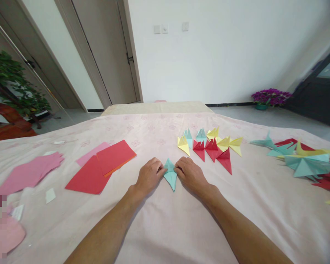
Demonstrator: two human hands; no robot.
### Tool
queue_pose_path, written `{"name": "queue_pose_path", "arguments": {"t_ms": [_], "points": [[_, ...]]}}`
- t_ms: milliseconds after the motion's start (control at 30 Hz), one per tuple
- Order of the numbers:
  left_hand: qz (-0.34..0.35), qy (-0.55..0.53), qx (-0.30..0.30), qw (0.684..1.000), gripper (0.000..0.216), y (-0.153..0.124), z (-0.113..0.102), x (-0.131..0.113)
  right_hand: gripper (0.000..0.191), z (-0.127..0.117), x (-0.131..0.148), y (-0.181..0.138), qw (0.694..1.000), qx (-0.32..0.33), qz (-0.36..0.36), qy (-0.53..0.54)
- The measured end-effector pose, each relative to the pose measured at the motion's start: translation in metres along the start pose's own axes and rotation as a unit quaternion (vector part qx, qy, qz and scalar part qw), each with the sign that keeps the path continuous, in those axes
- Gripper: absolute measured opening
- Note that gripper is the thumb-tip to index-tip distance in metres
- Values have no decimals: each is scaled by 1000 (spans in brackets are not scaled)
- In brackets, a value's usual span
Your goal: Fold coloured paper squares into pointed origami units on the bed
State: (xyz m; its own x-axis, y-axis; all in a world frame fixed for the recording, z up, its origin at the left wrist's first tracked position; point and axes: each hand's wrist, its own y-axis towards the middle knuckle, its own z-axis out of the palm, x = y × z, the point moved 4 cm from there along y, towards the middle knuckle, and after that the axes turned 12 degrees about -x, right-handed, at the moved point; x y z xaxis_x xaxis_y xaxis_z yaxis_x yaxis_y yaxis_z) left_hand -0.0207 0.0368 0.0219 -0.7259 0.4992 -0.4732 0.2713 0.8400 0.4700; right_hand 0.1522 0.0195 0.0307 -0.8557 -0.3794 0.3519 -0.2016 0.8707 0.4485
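A light teal folded paper piece [170, 175], shaped like a narrow diamond, lies on the cloth-covered table between my hands, one point toward me. My left hand [151, 173] pinches its left corner between thumb and curled fingers. On the opposite side, my right hand [189, 172] grips the right corner the same way. Just beyond my right hand stand several small folded paper pieces: red ones [224, 160], yellow ones [183, 145] and teal ones [201, 135]. The undersides of my fingertips are hidden.
Red paper sheets [85, 178] overlap an orange and a pink one at left. Farther left lies a pink paper stack [30, 172] beside white scraps [50, 195]. Several finished paper cranes [308, 165] are heaped at right. The pink tablecloth [159, 227] has soft wrinkles.
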Motion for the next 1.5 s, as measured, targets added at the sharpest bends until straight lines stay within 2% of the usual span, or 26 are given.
{"name": "queue_pose_path", "arguments": {"t_ms": [267, 667, 1067, 1333, 1500], "points": [[-11, 105, -8, 994, 19, 1, 5, -5, 19, 3, 6, -1, 995, -10, 2, -99], [-25, 173, -4, 985, 22, 3, 7, -7, 16, 1, 4, -1, 993, -30, 30, -108], [-42, 163, -16, 986, 16, 2, 3, -6, 10, 2, 4, -3, 992, -50, 47, -102], [-40, 105, -16, 994, 11, -2, -2, -5, 8, 3, 5, -3, 995, -46, 15, -87], [-36, 83, 2, 996, 23, -9, -5, -9, 9, 3, 6, -2, 996, -25, 5, -83]]}}
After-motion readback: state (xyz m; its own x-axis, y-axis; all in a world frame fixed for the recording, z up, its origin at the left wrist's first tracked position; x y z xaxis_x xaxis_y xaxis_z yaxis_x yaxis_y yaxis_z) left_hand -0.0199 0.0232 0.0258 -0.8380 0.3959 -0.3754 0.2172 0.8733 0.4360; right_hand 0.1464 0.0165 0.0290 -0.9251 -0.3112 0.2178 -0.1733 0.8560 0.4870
